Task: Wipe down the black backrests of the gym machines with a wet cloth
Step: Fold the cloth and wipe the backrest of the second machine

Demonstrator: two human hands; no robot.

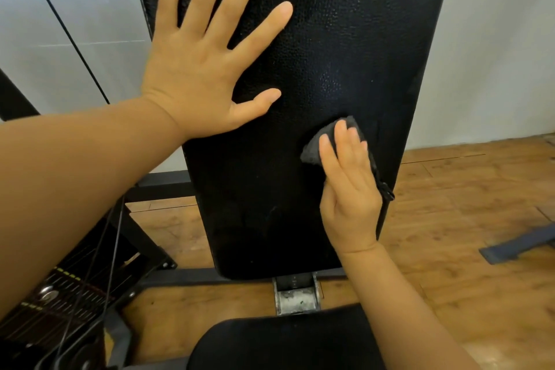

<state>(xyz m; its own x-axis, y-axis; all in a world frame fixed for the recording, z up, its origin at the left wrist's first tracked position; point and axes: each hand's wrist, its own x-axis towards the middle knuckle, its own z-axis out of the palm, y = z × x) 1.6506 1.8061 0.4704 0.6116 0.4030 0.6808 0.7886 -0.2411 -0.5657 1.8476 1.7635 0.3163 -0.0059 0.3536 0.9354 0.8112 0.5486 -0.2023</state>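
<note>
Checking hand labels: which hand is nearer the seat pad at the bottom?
Right. The right hand presses the cloth low on the backrest, just above the seat pad; the left hand lies flat higher up.

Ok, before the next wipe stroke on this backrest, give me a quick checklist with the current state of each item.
1. Cloth under the right hand: ok, straight fingers press it flat on the backrest.
2. Left hand bracing the pad: ok, open palm flat on the upper left part.
3. Left hand apart from the cloth: ok, a gap shows between them.
4. Cloth still wet: cannot tell.
5. Lower part of the pad clean: cannot tell, faint marks show there.
6. Room to stroke down: ok, bare pad lies below the cloth.
</note>
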